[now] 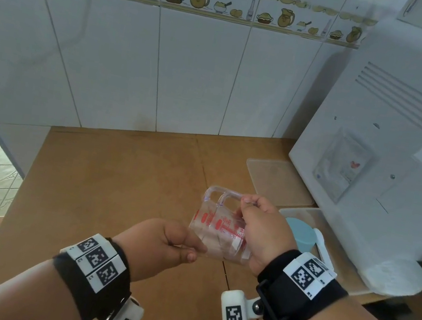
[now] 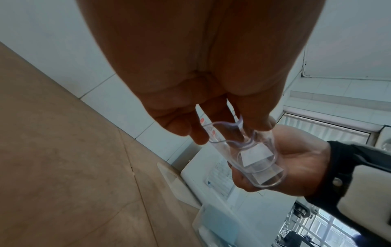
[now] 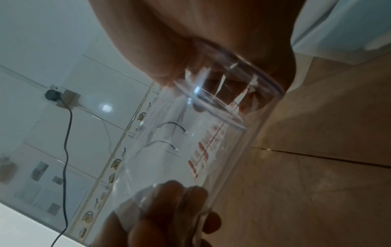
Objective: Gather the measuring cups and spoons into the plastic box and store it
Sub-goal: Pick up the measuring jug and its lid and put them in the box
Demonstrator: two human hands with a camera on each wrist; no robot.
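Two clear measuring cups with red markings sit nested one inside the other, tilted in the air above the brown counter. My left hand pinches their lower left end between thumb and fingers. My right hand grips them from the right, its fingertips at the two clear handles. In the left wrist view the cups lie in my right hand, under the fingers of my left hand. The plastic box stands open at the right, holding a blue cup and a white spoon.
The box's clear lid lies flat on the counter behind the box. A large white appliance stands right beside both, at the right edge. A tiled wall closes the back; the counter ends at the left above a tiled floor.
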